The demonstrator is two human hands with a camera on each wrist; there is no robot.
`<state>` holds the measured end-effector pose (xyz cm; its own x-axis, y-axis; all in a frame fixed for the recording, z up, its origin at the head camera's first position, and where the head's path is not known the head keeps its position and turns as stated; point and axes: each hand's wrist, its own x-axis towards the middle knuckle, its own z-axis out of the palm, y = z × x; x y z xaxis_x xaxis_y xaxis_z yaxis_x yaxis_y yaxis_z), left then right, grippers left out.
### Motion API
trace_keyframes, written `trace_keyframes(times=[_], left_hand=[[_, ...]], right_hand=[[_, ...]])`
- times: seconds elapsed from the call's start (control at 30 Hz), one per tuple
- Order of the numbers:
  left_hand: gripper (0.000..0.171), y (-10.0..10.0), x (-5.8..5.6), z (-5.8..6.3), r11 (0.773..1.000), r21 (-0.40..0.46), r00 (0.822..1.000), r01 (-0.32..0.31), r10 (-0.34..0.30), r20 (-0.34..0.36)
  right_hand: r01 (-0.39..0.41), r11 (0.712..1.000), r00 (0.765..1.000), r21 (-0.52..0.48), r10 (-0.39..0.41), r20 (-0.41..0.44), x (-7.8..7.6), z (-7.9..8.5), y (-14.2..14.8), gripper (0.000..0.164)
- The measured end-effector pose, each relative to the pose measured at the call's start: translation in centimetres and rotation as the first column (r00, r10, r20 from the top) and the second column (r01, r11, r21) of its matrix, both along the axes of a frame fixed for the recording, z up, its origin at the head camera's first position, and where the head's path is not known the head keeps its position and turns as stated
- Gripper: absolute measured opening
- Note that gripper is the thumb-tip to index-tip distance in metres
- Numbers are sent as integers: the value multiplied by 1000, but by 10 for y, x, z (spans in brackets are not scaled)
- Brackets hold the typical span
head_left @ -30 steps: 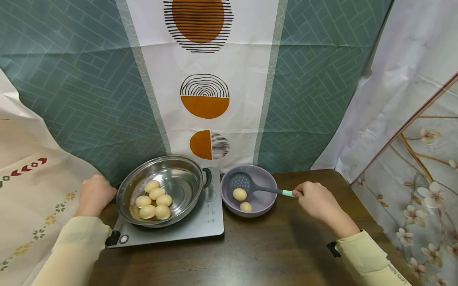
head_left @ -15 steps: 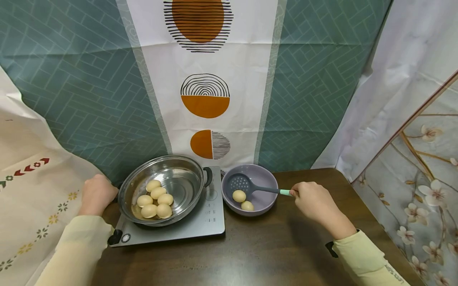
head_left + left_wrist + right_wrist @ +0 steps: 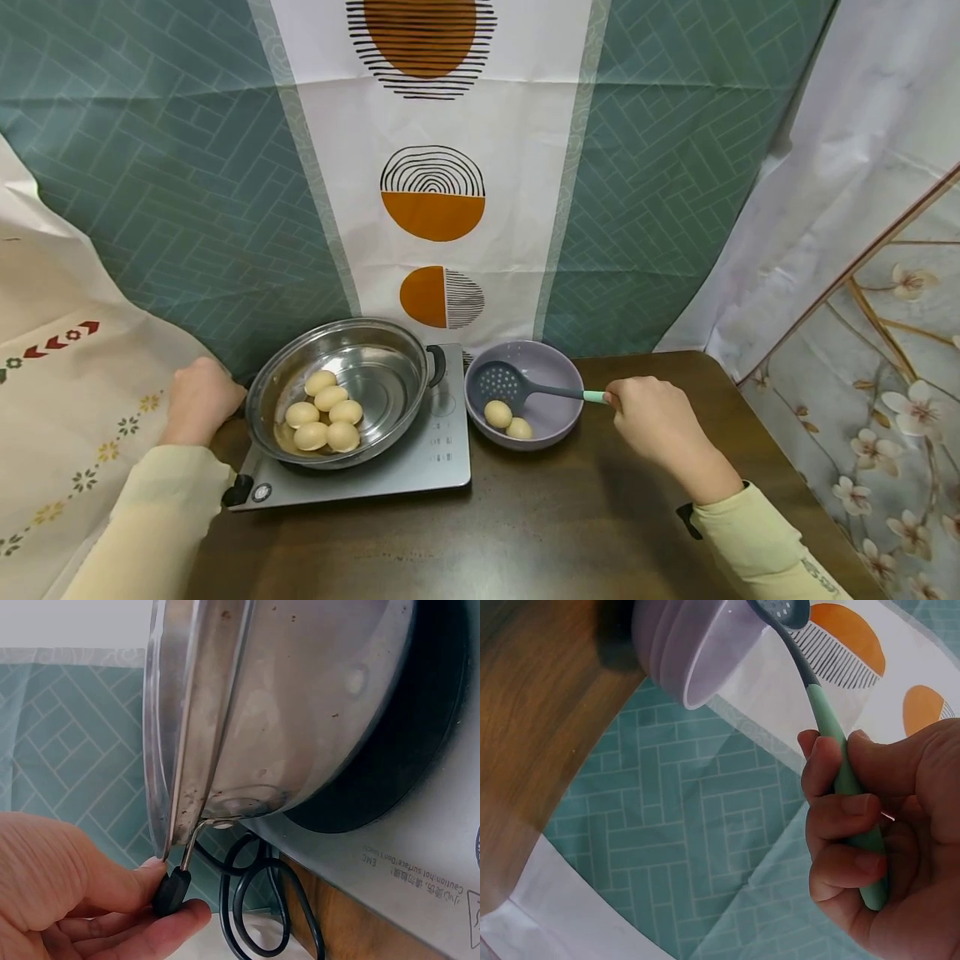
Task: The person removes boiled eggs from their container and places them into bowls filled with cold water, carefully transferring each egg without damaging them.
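Note:
My left hand (image 3: 198,400) pinches the black side handle (image 3: 172,891) of a wide steel pot (image 3: 390,437), thumb on one side and fingers on the other. Several pale eggs (image 3: 330,400) lie in the left part of the pot. With curled fingers my right hand (image 3: 656,421) grips the mint-green handle of a grey skimmer (image 3: 555,390). Its perforated head is inside a purple bowl (image 3: 564,423), right of the pot. Two eggs sit in that bowl: one egg (image 3: 498,414) by the skimmer's head, the other egg (image 3: 519,428) close beside it.
Under the pot is a silver induction cooker (image 3: 416,471) on a dark wooden table (image 3: 525,517). A black cable (image 3: 244,900) loops beside the cooker. Patterned cloth (image 3: 645,208) hangs behind, and flowered cloth (image 3: 855,467) borders the right side.
My right hand and the skimmer have shifted slightly left. The two eggs in the bowl have come closer together. My left hand stays at the pot's handle.

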<state>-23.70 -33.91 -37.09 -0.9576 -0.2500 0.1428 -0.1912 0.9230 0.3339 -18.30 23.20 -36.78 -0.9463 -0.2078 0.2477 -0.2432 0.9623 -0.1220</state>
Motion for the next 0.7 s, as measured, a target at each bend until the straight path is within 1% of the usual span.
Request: trace_keyframes(times=[0.13, 0.4, 0.53, 0.7], left_hand=[[28, 2, 1, 3, 1000, -7, 1000, 1, -2, -17], [29, 3, 2, 6, 1000, -6, 1000, -18, 18, -9], [28, 3, 2, 5, 1000, -6, 1000, -18, 18, 8], [25, 3, 2, 3, 1000, -3, 1000, -22, 22, 18]], right_hand=[[-7, 1000, 1000, 15, 7, -18, -1, 2, -1, 16], [-6, 1000, 1000, 17, 7, -25, -2, 6, -1, 14], [-4, 1000, 1000, 14, 4, -10, -2, 6, -1, 16], [-5, 1000, 1000, 18, 6, -18, -1, 5, -1, 14]])
